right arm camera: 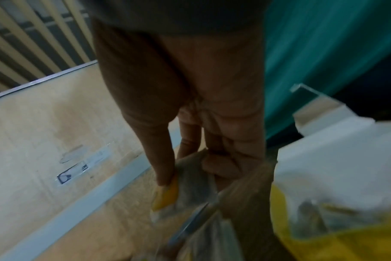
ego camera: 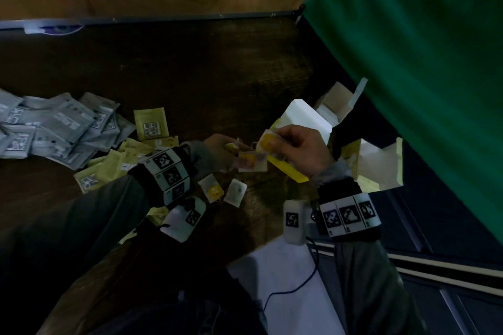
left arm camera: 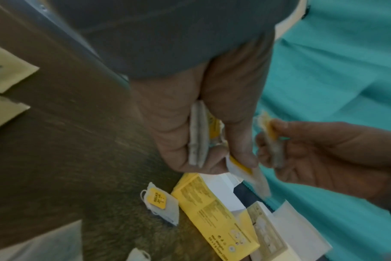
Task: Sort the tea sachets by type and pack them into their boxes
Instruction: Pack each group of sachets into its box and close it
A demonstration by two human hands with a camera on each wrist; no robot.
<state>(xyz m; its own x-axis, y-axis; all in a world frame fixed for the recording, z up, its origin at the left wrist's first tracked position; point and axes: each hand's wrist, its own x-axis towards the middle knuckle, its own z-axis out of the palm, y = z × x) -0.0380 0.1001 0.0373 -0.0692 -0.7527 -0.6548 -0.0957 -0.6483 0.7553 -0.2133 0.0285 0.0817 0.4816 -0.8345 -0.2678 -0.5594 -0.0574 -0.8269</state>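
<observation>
Plainly we are mid-sort, with the yellow box (ego camera: pixel 288 170) as our landmark; our left hand (ego camera: pixel 221 151) hovers just left of it, fingers and thumb curled round a small stack of tea bags (left arm camera: pixel 198 139) with yellow tags, while our right hand (ego camera: pixel 296 148) sits right above the box and pinches a single tea bag (ego camera: pixel 268 141) between thumb and fingertips; neither hand is open. Left of the box two loose tea bags (ego camera: pixel 212 190) lie on the tabletop (ego camera: pixel 190 76); farther left sits a heap of pale yellow sachets (ego camera: pixel 109 168), and beyond that, well apart from the box, a pile of grey sachets (ego camera: pixel 54 128); just right of the box stand two other opened boxes (ego camera: pixel 378 166). What could go wrong, we judge, is a tangle: the strings and tags of the held bags hang close together, so one might snag and drag a bag out of the stack; the thin paper might also tear under too firm a pinch; and a bag might go into a neighbouring box, since their open mouths crowd one another. Only the left wrist view shows the stack edge-on and the printing on the box's yellow side; the head view alone shows the sachet piles; the right wrist view is blurred, showing little beyond thumb on tag.
</observation>
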